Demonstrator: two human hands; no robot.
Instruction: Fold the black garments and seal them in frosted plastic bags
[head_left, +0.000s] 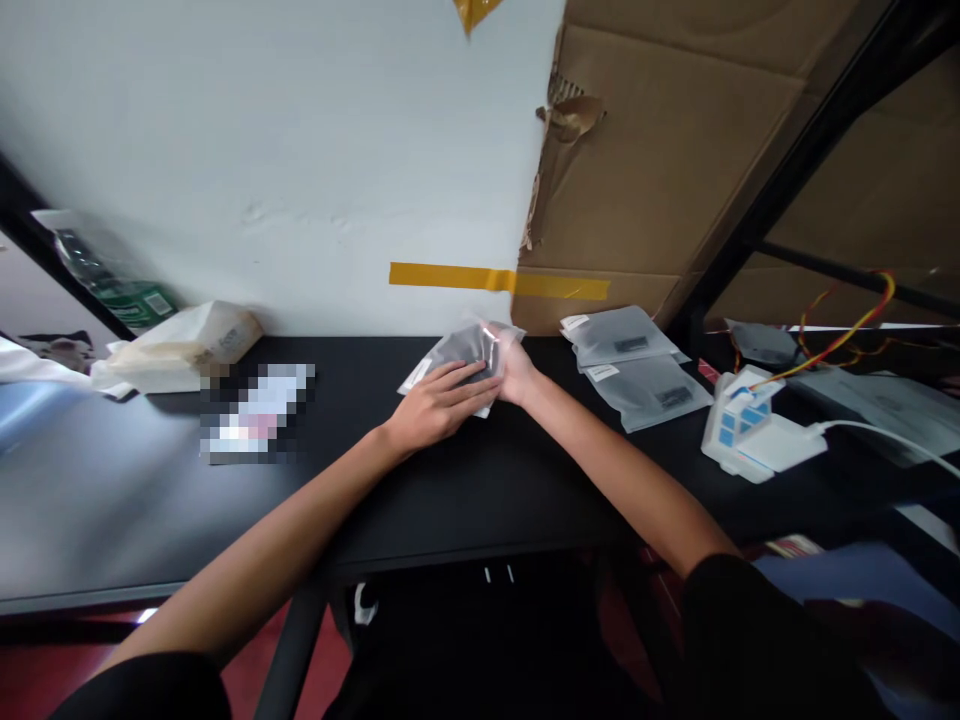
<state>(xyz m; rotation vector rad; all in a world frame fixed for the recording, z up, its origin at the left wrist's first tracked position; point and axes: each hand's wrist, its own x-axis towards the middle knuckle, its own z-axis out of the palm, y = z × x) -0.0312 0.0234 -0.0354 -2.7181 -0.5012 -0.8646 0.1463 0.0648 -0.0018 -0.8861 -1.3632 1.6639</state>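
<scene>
A frosted plastic bag (456, 352) with a small white label at its left end lies on the black table, under my two hands. My left hand (433, 408) rests flat across its near side, fingers stretched out. At the bag's right end, my right hand (516, 370) has its fingers around the edge, somewhat smeared by motion. What is inside this bag is hidden. To the right are two similar bags, a farther bag (611, 332) and a nearer bag (651, 388), overlapping, each with a white label and a dark item inside.
A pixelated flat item (262, 412) lies on the left, near a whitish paper bag (187, 345) and a green-labelled bottle (124, 290). On the right stands a white-and-blue device (750, 425) with a white cable and red-yellow wires. A white panel and cardboard (645, 150) back the table.
</scene>
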